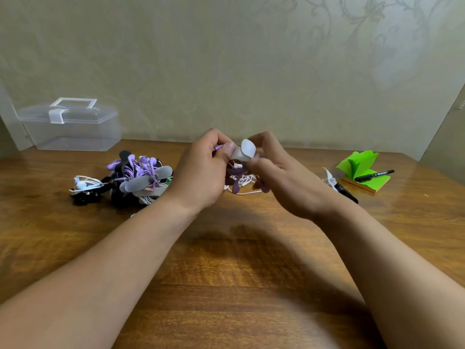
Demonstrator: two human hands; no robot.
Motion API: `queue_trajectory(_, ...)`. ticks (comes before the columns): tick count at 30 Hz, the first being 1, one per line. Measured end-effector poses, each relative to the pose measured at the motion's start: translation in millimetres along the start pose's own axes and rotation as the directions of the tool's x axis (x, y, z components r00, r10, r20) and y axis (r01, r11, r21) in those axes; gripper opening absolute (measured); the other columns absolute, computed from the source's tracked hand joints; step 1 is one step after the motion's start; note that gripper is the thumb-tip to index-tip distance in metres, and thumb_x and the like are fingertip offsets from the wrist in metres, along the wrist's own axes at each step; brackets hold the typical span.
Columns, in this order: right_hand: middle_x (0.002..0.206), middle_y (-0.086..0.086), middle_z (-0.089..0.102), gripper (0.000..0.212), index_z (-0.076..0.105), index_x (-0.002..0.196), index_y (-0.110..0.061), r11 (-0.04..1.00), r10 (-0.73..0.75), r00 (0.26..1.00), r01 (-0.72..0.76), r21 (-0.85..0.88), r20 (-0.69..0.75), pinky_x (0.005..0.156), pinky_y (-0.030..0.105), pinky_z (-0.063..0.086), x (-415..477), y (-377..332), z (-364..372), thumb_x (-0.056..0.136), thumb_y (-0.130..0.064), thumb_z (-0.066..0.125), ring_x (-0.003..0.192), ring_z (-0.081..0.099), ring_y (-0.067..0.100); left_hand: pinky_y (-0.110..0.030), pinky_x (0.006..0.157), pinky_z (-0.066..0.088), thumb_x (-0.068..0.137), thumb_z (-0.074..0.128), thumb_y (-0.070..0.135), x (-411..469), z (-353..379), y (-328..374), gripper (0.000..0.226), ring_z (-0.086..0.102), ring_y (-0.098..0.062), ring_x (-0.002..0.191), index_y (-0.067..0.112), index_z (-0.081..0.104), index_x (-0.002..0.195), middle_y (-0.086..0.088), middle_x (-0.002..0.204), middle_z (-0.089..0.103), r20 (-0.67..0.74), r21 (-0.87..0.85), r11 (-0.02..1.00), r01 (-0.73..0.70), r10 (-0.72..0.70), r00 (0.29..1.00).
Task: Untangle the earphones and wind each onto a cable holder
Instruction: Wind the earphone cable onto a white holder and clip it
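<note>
A: Nearest first?
B: Wooden table (pixel 226 273), with two bare forearms reaching in over it.
A: Hands?
B: Left hand (pixel 201 170) and right hand (pixel 279 177) are raised mid-view, both clamped on one cable holder (pixel 245 151). Left thumb presses its end, right fingers curl round the other side.
A: How does it look?
B: Pale grey, soft, with rounded lobes (butterfly-ish). A purple cable end (pixel 218 147) pokes out between the left fingers.
A: Below?
B: Loose earphones (pixel 241 181), white and purple wires tangled on the table just behind the hands.
A: Left?
B: Pile of wound sets (pixel 138 177): purple, white and black, with grey holders.
A: Farther?
B: Green sticky notes (pixel 359 165) on the right with a black marker (pixel 375 175) lying on them. Clear lidded box (pixel 73 127) back left by the wall.
</note>
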State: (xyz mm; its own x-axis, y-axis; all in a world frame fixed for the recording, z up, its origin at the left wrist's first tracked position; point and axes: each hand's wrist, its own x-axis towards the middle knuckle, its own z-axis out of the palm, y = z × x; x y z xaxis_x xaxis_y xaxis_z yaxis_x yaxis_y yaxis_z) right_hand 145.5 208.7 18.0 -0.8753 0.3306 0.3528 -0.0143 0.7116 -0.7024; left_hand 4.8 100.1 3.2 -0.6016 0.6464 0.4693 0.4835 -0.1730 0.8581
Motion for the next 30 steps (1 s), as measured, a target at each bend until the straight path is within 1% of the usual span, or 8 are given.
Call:
queue_trajectory(4, 0.098, 0.006, 0.073, 0.022, 0.058, 0.118, -0.013, 0.967, -0.003, 0.999, 0.011, 0.254, -0.032, 0.07, 0.039, 0.053, 3.2, 2.7, -1.8, 0.11, -0.032, 0.052, 0.083, 0.06, 0.025, -0.065, 0.063, 0.058, 0.108, 0.051, 0.016, 0.1, -4.5, 1.2, 0.016, 0.065, -0.03, 0.055, 0.013, 0.063, 0.097, -0.007, 0.072, 0.068, -0.019, -0.036, 0.998, 0.044, -0.044, 0.999)
queue_trajectory(8, 0.084, 0.002, 0.069, 0.015, 0.059, 0.107, -0.014, 0.984, -0.013, 0.994, 0.031, 0.173, -0.108, 0.065, 0.044, 0.053, 5.1, 5.6, 4.6, 0.104, -0.028, 0.064, 0.068, 0.061, 0.021, -0.056, 0.06, 0.059, 0.101, 0.053, 0.014, 1.8, -7.8, -3.5, 0.02, 0.062, -0.028, 0.06, 0.027, 0.065, 0.09, -0.001, 0.071, 0.068, -0.038, 0.18, 0.984, -0.004, 0.011, 0.999)
queue_trajectory(11, 0.079, 0.01, 0.066, 0.019, 0.059, 0.103, -0.012, 0.985, 0.015, 0.981, 0.019, 0.173, -0.193, 0.058, 0.037, 0.048, 6.7, 6.8, 7.4, 0.103, -0.03, 0.066, 0.059, 0.058, 0.017, -0.052, 0.063, 0.054, 0.101, 0.051, 0.018, -2.5, -3.7, 2.0, 0.014, 0.062, -0.029, 0.07, 0.022, 0.061, 0.092, -0.001, 0.071, 0.065, -0.073, 0.344, 0.934, -0.098, 0.131, 0.989)
queue_trajectory(13, 0.089, 0.02, 0.07, 0.02, 0.057, 0.102, -0.009, 0.946, 0.073, 0.968, 0.01, 0.324, -0.242, 0.053, 0.027, 0.048, 7.5, 5.4, 10.9, 0.104, -0.027, 0.065, 0.058, 0.061, 0.014, -0.053, 0.065, 0.05, 0.103, 0.051, 0.023, -6.3, 3.2, 4.1, 0.016, 0.062, -0.03, 0.074, 0.016, 0.061, 0.093, -0.002, 0.072, 0.064, -0.114, 0.356, 0.926, -0.125, 0.176, 0.978)
queue_trajectory(15, 0.085, 0.017, 0.07, 0.019, 0.055, 0.101, -0.008, 0.875, 0.158, 0.951, -0.01, 0.485, -0.267, 0.048, 0.022, 0.046, 8.4, 4.3, 16.7, 0.104, -0.025, 0.064, 0.055, 0.062, 0.014, -0.052, 0.064, 0.049, 0.104, 0.052, 0.027, -9.7, 11.3, 2.4, 0.021, 0.06, -0.03, 0.071, 0.012, 0.063, 0.094, -0.002, 0.071, 0.064, -0.158, 0.32, 0.941, -0.112, 0.17, 0.973)
queue_trajectory(20, 0.084, 0.01, 0.068, 0.014, 0.057, 0.113, -0.008, 0.768, 0.259, 0.941, -0.064, 0.638, -0.217, 0.047, 0.026, 0.042, 12.9, -1.5, 24.6, 0.107, -0.02, 0.056, 0.055, 0.055, 0.018, -0.045, 0.064, 0.045, 0.105, 0.053, 0.022, -10.8, 15.1, -1.6, 0.018, 0.055, -0.024, 0.071, 0.012, 0.062, 0.093, -0.001, 0.076, 0.066, -0.196, 0.338, 0.928, -0.157, 0.232, 0.953)
queue_trajectory(26, 0.071, 0.015, 0.057, 0.01, 0.058, 0.109, -0.008, 0.825, 0.226, 0.919, -0.004, 0.565, -0.323, 0.052, 0.028, 0.044, 11.9, -1.9, 24.5, 0.108, -0.018, 0.056, 0.055, 0.051, 0.014, -0.041, 0.057, 0.041, 0.103, 0.059, 0.024, -10.2, 10.3, -2.7, 0.017, 0.056, -0.028, 0.069, 0.012, 0.053, 0.092, 0.003, 0.072, 0.058, -0.209, 0.434, 0.872, -0.227, 0.343, 0.916)
queue_trajectory(30, 0.072, 0.012, 0.065, 0.009, 0.061, 0.105, -0.009, 0.877, 0.172, 0.888, 0.059, 0.477, -0.425, 0.056, 0.032, 0.05, 10.3, 1.2, 23.8, 0.102, -0.015, 0.067, 0.062, 0.058, 0.019, -0.045, 0.06, 0.051, 0.102, 0.055, 0.037, -8.4, 5.7, -2.2, 0.019, 0.064, -0.035, 0.074, 0.02, 0.056, 0.092, 0.0, 0.077, 0.069, -0.114, 0.53, 0.807, -0.261, 0.373, 0.921)
